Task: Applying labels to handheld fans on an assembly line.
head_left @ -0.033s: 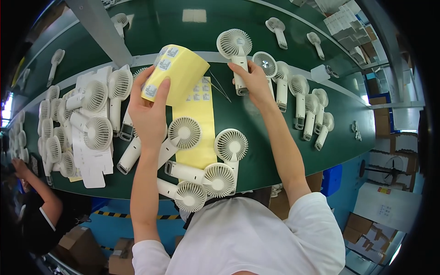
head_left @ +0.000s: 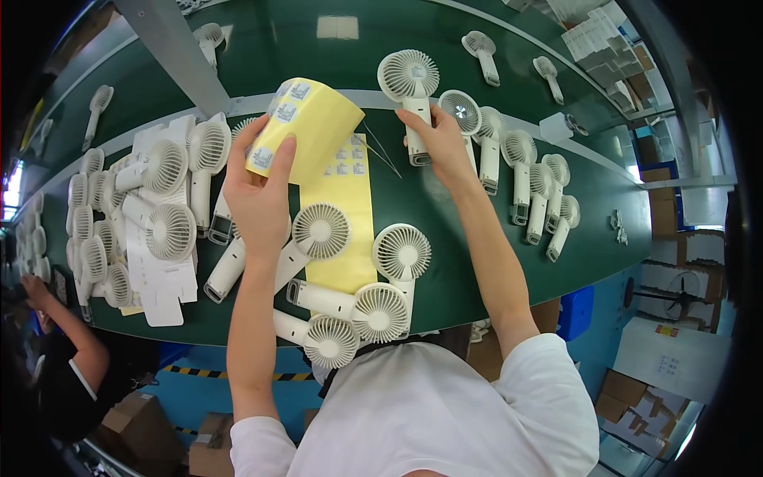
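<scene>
My left hand [head_left: 262,179] grips a curled yellow sticker sheet [head_left: 322,119], its thumb across the front near the silver-grey labels. Below it, another part of yellow sheet [head_left: 342,191] lies flat with several labels; whether the two are joined is hidden. In my right hand [head_left: 439,143] is a white handheld fan [head_left: 408,74], held by its handle with the head pointing away from me. A silver-grey label sits at the middle of its grille. Thin metal tweezers [head_left: 383,149] lie between my hands. Several white fans [head_left: 380,312] rest on the near part of the sheet.
More fans [head_left: 169,231] are heaped on white flattened cartons [head_left: 163,294] at the left. A row of fans [head_left: 519,155] lies to the right. A metal post [head_left: 179,56] rises at the back left. Another person's arm [head_left: 67,326] reaches in at far left.
</scene>
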The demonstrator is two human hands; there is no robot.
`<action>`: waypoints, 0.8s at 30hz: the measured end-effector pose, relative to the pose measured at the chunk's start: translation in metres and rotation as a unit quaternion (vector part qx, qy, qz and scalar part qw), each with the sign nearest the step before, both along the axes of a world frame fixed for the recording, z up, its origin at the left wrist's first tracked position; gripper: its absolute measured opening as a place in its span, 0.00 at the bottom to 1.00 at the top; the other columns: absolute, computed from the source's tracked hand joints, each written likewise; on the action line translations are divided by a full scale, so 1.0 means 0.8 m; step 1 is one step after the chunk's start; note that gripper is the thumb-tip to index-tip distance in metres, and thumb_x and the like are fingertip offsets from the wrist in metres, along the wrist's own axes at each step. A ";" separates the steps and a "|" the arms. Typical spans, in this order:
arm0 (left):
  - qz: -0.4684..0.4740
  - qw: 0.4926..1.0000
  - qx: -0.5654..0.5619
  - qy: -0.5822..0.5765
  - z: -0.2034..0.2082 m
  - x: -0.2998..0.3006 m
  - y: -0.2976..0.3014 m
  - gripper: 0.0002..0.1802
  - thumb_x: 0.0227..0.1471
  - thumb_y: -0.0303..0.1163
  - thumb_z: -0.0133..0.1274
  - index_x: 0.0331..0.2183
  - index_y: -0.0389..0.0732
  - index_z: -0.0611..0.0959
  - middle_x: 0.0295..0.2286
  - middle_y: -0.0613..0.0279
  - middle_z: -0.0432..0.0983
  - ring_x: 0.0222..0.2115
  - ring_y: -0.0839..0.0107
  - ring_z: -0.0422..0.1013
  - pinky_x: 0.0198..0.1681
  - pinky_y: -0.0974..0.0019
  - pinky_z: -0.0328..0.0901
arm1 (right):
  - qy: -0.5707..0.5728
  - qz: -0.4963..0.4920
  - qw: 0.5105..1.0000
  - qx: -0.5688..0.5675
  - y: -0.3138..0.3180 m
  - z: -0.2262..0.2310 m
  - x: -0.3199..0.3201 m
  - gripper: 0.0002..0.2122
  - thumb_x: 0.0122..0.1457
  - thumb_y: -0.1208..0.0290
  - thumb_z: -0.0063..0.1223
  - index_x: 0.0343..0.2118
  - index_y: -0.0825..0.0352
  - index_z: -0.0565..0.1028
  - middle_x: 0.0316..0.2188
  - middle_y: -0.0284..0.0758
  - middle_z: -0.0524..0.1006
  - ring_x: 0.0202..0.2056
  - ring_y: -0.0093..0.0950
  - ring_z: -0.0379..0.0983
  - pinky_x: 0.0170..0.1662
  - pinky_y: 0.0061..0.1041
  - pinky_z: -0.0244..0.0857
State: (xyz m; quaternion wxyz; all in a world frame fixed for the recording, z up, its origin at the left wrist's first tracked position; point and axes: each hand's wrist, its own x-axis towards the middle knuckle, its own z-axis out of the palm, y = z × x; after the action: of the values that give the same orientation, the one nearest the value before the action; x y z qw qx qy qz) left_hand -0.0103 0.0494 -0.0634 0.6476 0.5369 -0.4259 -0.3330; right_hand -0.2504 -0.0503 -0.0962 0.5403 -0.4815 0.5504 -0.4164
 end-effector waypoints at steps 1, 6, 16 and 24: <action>0.002 1.000 0.004 0.003 0.000 0.000 0.000 0.24 0.57 0.29 0.61 0.53 0.34 0.76 0.47 0.52 0.76 0.45 0.71 0.76 0.46 0.71 0.71 | 0.010 -0.007 1.000 -0.009 0.000 0.000 0.002 0.23 0.55 0.61 0.67 0.48 0.72 0.74 0.33 0.32 0.76 0.28 0.19 0.72 0.32 0.19 0.66; 0.000 1.000 -0.002 0.010 -0.002 0.000 -0.001 0.24 0.56 0.29 0.62 0.53 0.34 0.75 0.47 0.52 0.76 0.45 0.70 0.76 0.46 0.71 0.72 | 0.017 0.000 1.000 -0.007 -0.001 -0.001 0.009 0.23 0.56 0.62 0.67 0.48 0.72 0.73 0.33 0.32 0.76 0.28 0.19 0.72 0.31 0.20 0.66; -0.004 1.000 -0.002 0.009 -0.005 0.004 0.000 0.24 0.56 0.27 0.61 0.53 0.34 0.75 0.50 0.52 0.73 0.46 0.69 0.75 0.45 0.71 0.72 | -0.064 0.019 0.997 -0.041 -0.007 0.009 0.036 0.17 0.58 0.68 0.65 0.46 0.70 0.72 0.34 0.32 0.76 0.28 0.19 0.73 0.30 0.19 0.66; -0.005 1.000 0.010 0.023 -0.006 0.004 -0.005 0.24 0.55 0.26 0.61 0.53 0.34 0.75 0.49 0.53 0.73 0.45 0.69 0.76 0.44 0.70 0.74 | -0.021 0.047 0.998 -0.035 -0.033 0.011 0.059 0.18 0.58 0.67 0.65 0.46 0.71 0.73 0.36 0.33 0.77 0.30 0.19 0.72 0.35 0.20 0.67</action>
State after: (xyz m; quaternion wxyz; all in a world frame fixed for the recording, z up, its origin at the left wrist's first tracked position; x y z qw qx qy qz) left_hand -0.0069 0.0451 -0.0683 0.6500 0.5333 -0.4106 -0.3528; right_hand -0.2031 -0.0768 -0.0874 0.5532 -0.5167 0.5012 -0.4194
